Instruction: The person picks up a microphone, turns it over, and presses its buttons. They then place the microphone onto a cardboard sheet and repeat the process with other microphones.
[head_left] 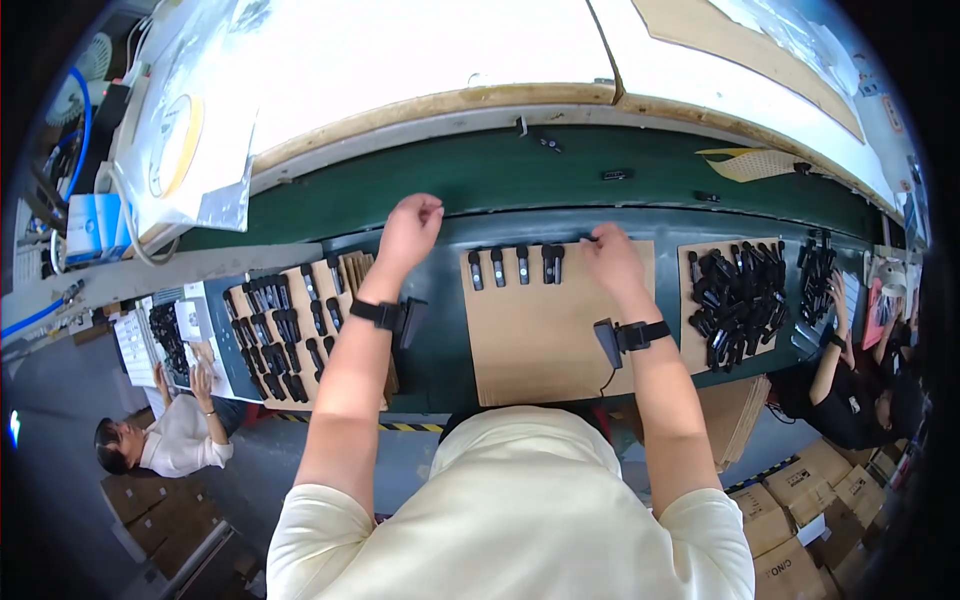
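In front of me lies a brown cardboard sheet (545,345). Along its far edge stands a row of several small black stick-shaped devices (498,268), each with a pale round spot. The two rightmost devices (553,264) lie side by side, touching. My right hand (613,262) is over the sheet's far right corner, to the right of that row, fingers curled together; whatever may be between them is hidden. My left hand (410,235) hovers beyond the sheet's far left corner, over the green surface, with fingertips pinched; I cannot make out anything in them.
Cardboard holding rows of similar devices (285,325) lies at left; another sheet at right carries a heap (738,300). A green belt (480,165) with a few loose black pieces runs beyond, below a white shelf (420,60). People (170,430) work on both sides.
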